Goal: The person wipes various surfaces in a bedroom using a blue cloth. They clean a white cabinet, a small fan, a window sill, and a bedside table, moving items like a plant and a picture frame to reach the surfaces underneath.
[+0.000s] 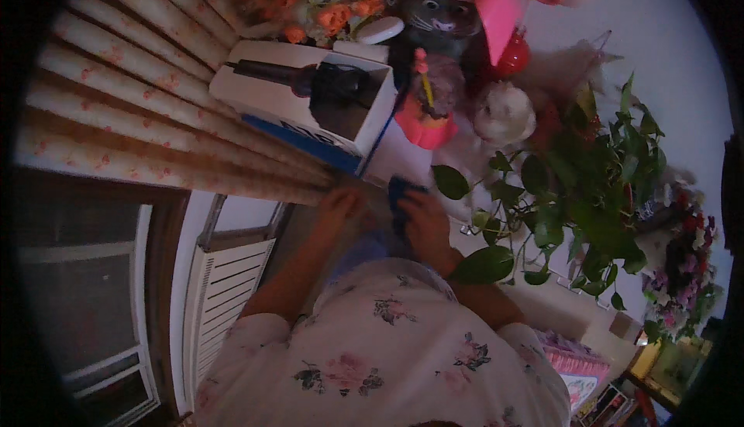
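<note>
My right hand [424, 218] holds a dark blue thing [402, 191], perhaps a cloth, close to my body at the edge of a pale surface. To its left, my left hand [343, 203] is raised near the curtain's lower edge; its fingers are bent and blurred, and whether it grips anything does not show. Just beyond both hands lies an open white and blue box [279, 116] with a black corded appliance [273, 72] across its top. Right of the box stands a pink and brown ornament [430, 119] with a yellow stick in it.
Trailing green leaves [546, 194] hang close to my right arm. A white round ornament [504, 114], orange flowers [334, 17], and a grey cat figure [442, 14] stand farther back. Flowered curtains [145, 101] hang at the left, above a white radiator [226, 299].
</note>
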`<control>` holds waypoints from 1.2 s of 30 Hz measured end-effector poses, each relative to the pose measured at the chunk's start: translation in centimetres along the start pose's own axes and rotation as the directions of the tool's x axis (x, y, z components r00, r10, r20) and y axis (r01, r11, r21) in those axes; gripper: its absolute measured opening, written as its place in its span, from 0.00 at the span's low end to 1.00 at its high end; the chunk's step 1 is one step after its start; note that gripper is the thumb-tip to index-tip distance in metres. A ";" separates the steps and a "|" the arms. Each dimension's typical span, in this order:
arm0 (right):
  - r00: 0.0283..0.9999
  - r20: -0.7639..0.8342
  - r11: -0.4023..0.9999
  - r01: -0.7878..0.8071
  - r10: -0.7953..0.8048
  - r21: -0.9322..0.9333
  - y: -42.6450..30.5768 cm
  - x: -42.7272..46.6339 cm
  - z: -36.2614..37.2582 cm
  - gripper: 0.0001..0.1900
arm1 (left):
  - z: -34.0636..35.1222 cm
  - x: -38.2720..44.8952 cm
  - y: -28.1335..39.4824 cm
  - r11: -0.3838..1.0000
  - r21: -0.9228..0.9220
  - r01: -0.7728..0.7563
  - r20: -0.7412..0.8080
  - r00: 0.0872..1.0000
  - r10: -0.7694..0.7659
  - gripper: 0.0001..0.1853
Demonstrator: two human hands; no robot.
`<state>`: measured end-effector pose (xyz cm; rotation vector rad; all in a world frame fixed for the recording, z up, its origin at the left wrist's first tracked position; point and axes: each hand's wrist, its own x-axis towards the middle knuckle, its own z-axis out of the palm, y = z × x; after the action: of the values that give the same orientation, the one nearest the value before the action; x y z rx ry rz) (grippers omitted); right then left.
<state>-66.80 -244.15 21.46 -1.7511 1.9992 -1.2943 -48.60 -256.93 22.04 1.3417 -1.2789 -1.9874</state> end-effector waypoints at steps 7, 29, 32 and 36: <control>0.993 -0.089 0.852 -0.115 0.080 -0.512 2.6 9.6 7.4 0.23 | -4.5 4.0 2.3 0.964 -0.143 0.223 0.141 0.969 -0.203 0.23; 0.705 -0.019 0.696 -0.704 0.709 -0.144 7.4 7.4 2.2 0.30 | -7.4 6.7 -0.7 0.899 -0.159 0.408 0.501 0.818 -0.283 0.17; 0.651 -0.075 0.648 -0.759 0.756 -0.056 6.6 7.3 2.3 0.33 | -11.2 9.4 -8.1 0.737 -0.366 0.568 0.512 0.784 -0.350 0.18; 0.667 -0.136 0.678 -0.733 0.733 0.055 7.0 6.2 1.0 0.35 | -4.2 2.9 0.5 0.898 0.060 0.435 0.572 0.722 -0.389 0.20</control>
<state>-72.94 -250.62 18.43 -0.6572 2.3906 -1.1211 -46.24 -261.24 20.60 1.0874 -1.1756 -2.8931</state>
